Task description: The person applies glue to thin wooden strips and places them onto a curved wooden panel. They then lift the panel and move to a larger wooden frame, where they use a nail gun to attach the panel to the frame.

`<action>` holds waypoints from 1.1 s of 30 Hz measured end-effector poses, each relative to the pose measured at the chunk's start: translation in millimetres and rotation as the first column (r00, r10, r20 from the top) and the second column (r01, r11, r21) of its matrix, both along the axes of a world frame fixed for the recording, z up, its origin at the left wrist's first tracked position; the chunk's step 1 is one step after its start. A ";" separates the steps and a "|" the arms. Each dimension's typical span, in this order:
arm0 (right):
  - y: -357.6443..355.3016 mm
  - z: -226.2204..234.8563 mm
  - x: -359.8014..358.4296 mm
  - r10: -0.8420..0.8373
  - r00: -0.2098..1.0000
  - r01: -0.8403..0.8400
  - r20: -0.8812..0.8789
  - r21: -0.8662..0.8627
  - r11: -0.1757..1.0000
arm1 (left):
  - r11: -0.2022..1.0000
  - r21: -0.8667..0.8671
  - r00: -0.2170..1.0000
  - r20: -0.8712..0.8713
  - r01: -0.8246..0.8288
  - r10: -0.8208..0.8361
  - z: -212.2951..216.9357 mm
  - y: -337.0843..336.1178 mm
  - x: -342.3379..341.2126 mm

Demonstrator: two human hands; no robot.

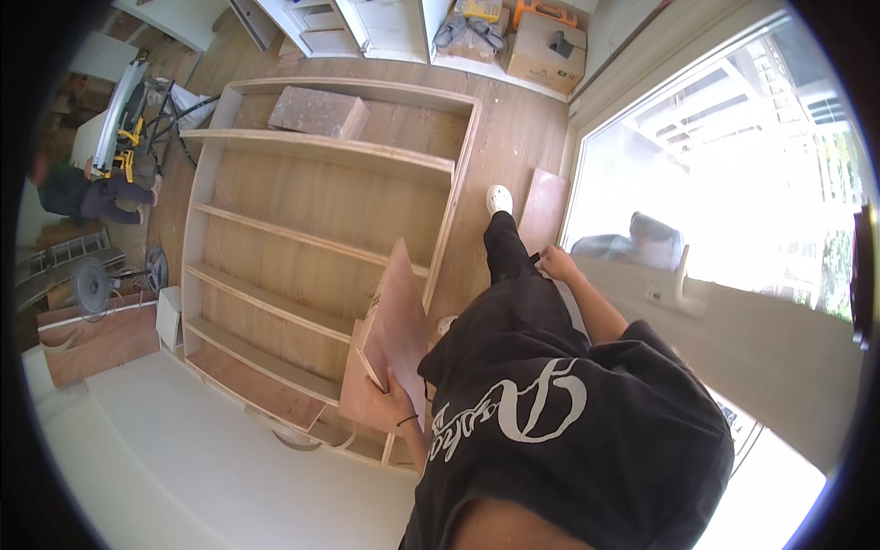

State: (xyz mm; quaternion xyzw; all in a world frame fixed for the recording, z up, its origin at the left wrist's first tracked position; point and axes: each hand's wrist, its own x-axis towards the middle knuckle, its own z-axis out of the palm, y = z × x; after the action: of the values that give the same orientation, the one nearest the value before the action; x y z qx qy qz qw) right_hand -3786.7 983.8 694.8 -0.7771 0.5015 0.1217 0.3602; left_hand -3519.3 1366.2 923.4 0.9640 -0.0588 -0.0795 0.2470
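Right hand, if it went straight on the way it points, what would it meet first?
The right hand would probably meet the black cloth trousers first, though depth is unclear in this view.

The head-worn fisheye looked steeply down past the wearer's body, bending straight edges near its rim. The black shirt [587, 449] was closest, toward five o'clock; the wooden panel [399, 321] stood farther off at seven, the shelf unit [321, 197] beyond it toward ten, and the window [724, 174] at two.
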 end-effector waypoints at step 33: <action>-751.9 -42.0 735.7 0.789 0.464 -0.883 -0.404 -0.281 0.375 | 0.381 0.137 0.400 0.155 -0.914 0.903 -82.6 -589.5 -32.9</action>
State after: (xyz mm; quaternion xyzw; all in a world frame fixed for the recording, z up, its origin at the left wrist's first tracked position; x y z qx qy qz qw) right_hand -3051.0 231.9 652.8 -0.9660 0.0830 0.2450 0.0026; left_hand -3552.2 776.6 840.8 0.8597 0.4799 0.0894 0.1504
